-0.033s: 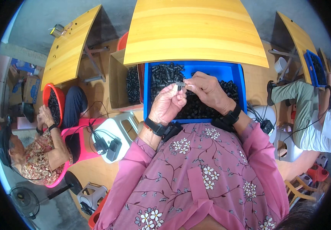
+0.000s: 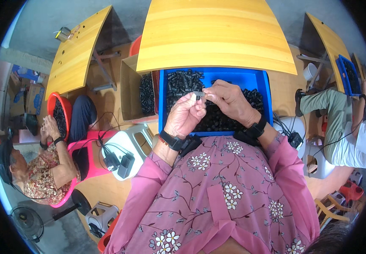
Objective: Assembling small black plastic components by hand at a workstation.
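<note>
My left hand (image 2: 186, 114) and my right hand (image 2: 232, 101) meet above a blue tray (image 2: 163, 101). Between their fingertips is a small dark grey, tube-like plastic piece (image 2: 199, 95); both hands pinch it, one at each end. Its exact kind is too small to make out. Beneath the hands the tray holds many small black plastic parts (image 2: 186, 80), heaped at the far left and along the right side. Blue tray bottom shows between the heaps at the back.
A yellow wooden table (image 2: 217, 36) overhangs the tray's far edge. Left of the tray stands a cardboard box (image 2: 130, 86) with black parts. White stools (image 2: 125, 146) with cables flank me. One person (image 2: 49, 169) sits left by a red basin (image 2: 67, 108); another person (image 2: 339, 114) sits right.
The small grey piece sits at a slightly different angle between my fingertips. Otherwise both hands stay nearly where they were.
</note>
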A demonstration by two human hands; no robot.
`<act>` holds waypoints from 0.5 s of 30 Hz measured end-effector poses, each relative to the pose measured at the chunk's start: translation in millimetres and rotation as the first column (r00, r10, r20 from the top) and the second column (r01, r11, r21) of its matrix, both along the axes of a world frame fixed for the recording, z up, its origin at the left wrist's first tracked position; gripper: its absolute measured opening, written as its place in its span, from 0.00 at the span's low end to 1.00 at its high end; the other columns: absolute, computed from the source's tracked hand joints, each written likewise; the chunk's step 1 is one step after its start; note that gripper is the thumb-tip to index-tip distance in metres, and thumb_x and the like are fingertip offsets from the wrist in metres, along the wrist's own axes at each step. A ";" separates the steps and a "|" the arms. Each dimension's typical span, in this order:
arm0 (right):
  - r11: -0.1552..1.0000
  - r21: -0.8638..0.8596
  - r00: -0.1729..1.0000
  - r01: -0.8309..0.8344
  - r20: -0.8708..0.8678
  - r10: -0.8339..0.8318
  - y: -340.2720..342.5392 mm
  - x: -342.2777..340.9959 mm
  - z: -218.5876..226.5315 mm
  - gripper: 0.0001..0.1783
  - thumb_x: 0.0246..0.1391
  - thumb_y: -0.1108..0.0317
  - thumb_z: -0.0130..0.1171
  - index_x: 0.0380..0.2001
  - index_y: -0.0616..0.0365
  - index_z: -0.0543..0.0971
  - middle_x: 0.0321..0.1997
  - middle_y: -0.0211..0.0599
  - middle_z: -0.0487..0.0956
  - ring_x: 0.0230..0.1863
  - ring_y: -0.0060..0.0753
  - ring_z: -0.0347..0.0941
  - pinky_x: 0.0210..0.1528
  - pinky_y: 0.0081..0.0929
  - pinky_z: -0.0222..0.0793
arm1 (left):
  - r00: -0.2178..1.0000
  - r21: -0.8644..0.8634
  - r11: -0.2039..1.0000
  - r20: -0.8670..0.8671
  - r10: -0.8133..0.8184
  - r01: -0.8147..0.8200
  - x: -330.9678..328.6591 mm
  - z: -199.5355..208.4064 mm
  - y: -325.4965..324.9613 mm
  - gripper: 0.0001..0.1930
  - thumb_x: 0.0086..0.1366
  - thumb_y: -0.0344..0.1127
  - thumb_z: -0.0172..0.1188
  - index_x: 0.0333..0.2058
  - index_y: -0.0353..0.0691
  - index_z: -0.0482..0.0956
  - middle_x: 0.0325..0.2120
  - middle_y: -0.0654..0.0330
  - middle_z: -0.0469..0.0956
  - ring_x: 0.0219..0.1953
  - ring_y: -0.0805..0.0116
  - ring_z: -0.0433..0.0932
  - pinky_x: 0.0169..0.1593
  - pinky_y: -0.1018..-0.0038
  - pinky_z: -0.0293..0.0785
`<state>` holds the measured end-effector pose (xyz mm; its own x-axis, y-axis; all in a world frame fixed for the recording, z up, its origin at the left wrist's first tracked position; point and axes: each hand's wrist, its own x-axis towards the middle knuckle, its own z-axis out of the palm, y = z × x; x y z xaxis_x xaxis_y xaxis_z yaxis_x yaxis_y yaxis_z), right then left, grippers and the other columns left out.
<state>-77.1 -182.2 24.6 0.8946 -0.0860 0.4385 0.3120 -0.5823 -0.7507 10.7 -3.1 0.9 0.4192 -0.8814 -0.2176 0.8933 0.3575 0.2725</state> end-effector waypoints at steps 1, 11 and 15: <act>0.999 0.038 0.999 -0.016 0.032 0.015 1.0 -1.0 -1.6 0.09 0.60 0.69 0.58 0.40 0.63 0.81 0.30 0.41 0.76 0.30 0.41 0.75 0.34 0.28 0.71 | 1.000 0.044 0.999 -0.005 0.023 -0.022 -1.2 0.3 0.1 0.06 0.68 0.30 0.57 0.41 0.34 0.75 0.32 0.59 0.73 0.31 0.73 0.67 0.33 0.79 0.66; 0.931 0.353 0.971 0.090 -0.238 -0.004 8.2 5.7 9.7 0.11 0.55 0.68 0.64 0.39 0.63 0.82 0.29 0.28 0.78 0.32 0.16 0.71 0.35 0.21 0.69 | 0.999 -0.001 1.000 -0.035 -0.029 0.029 -0.3 1.1 -2.1 0.07 0.68 0.30 0.56 0.43 0.35 0.75 0.32 0.61 0.73 0.31 0.74 0.67 0.34 0.80 0.67; 0.923 0.381 0.959 0.051 -0.277 0.062 8.4 11.1 13.2 0.09 0.55 0.70 0.62 0.36 0.64 0.81 0.28 0.29 0.78 0.31 0.16 0.72 0.34 0.20 0.70 | 0.998 0.003 0.998 0.018 -0.068 0.068 1.0 -0.2 -1.3 0.08 0.68 0.31 0.57 0.44 0.36 0.75 0.31 0.63 0.73 0.30 0.75 0.67 0.34 0.80 0.67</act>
<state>-66.0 -173.8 37.8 0.9760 -0.1904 0.1059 0.0597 -0.2335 -0.9705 11.7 -4.4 0.7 0.3621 -0.9074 -0.2132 0.9105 0.2952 0.2896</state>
